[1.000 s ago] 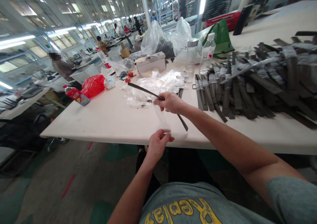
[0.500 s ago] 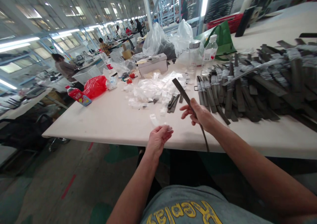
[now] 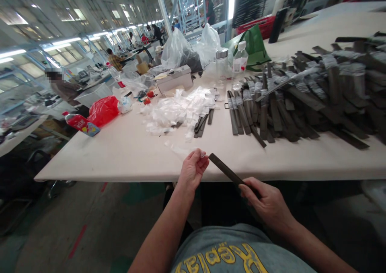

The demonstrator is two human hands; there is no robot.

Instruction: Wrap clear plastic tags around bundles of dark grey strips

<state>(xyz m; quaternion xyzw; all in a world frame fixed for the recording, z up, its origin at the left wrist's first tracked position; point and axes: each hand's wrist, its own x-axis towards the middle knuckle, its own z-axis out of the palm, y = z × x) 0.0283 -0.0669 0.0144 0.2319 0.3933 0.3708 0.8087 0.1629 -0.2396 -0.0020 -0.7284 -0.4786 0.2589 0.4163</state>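
Note:
My left hand (image 3: pixel 192 170) is closed in a pinch at the table's front edge. A thin clear plastic sleeve (image 3: pixel 176 149) trails from its fingers to the left. In my right hand (image 3: pixel 268 200) is a dark grey flat strip (image 3: pixel 226 169), held between thumb and fingers. The strip slants up to the left, its tip close to my left fingertips. Whether the tip touches the plastic I cannot tell. Beyond my hands lie a pile of clear plastic sleeves (image 3: pixel 177 108) and a few loose dark strips (image 3: pixel 201 124).
Wrapped bundles of dark strips (image 3: pixel 289 100) cover the right side of the white table (image 3: pixel 120 152). At the back stand a glass jar (image 3: pixel 221 66), a plastic bottle (image 3: pixel 240 58), a white box (image 3: pixel 175 80) and a green bag (image 3: pixel 255 48). A red bag (image 3: pixel 104 110) and red bottle (image 3: pixel 80 123) lie left.
My right hand has moved down and toward me with the strip, bringing its tip from high over the table to beside my left hand. The left hand still pinches the plastic.

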